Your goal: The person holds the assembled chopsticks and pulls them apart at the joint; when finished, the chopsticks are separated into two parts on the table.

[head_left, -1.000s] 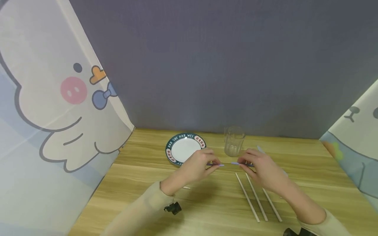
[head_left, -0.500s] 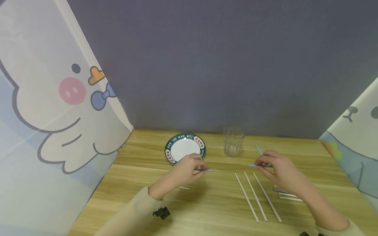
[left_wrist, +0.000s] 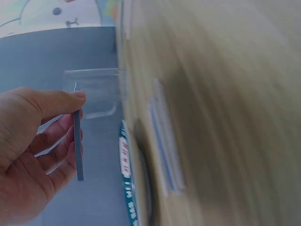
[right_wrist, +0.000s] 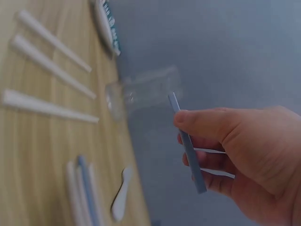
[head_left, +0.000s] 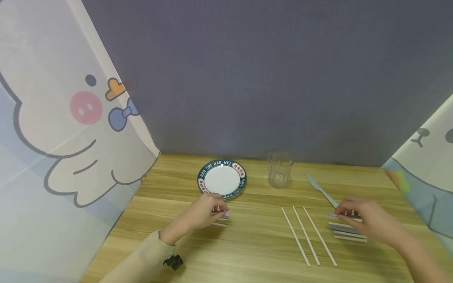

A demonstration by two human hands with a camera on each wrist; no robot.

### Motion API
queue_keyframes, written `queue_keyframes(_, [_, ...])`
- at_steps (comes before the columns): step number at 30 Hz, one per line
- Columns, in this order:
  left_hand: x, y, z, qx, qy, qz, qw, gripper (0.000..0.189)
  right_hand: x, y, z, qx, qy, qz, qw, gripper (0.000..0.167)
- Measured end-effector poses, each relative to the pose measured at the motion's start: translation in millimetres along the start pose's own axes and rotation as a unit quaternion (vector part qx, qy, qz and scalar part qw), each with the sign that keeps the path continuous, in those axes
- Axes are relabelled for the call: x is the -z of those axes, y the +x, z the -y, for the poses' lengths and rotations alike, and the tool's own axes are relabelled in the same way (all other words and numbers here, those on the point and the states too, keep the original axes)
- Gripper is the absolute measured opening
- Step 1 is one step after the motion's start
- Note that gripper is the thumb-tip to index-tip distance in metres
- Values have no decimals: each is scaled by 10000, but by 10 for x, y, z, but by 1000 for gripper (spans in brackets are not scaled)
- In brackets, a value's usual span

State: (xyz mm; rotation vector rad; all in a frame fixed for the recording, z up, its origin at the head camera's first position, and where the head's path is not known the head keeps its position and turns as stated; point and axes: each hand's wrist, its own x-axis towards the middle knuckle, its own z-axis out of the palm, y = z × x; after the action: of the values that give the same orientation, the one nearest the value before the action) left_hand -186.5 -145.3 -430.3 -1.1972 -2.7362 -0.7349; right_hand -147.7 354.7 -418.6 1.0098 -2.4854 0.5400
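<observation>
My left hand (head_left: 202, 212) pinches a short blue-grey stick (left_wrist: 78, 146) between thumb and fingers. It is close over a small group of short white and blue sticks (head_left: 220, 225), partly hidden by the hand, in front of the plate. On the right, my right hand (head_left: 371, 222) pinches a similar short blue-grey stick (right_wrist: 192, 160). That hand is at the far end of a row of short white and blue sticks (head_left: 350, 238), overlapping the handle of a pale knife (head_left: 320, 189) in the head view.
Three long white sticks (head_left: 306, 236) lie side by side on the wooden table (head_left: 262, 251) between the hands. A clear glass mug (head_left: 280, 171) stands behind them. At the back left is a white plate with a green lettered rim (head_left: 204, 173). A grey wall (head_left: 276, 78) rises behind.
From close together near the middle, both hands have moved apart and towards me, each carrying its short stick: the left to the left, the right to the right. The plate and knife are less covered.
</observation>
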Motion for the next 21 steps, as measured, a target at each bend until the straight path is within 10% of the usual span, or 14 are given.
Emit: queue_keyframes(21, [-184, -324, 61, 403, 60, 639, 9971, 6, -244, -607, -215, -12, 524, 281, 9982, 47])
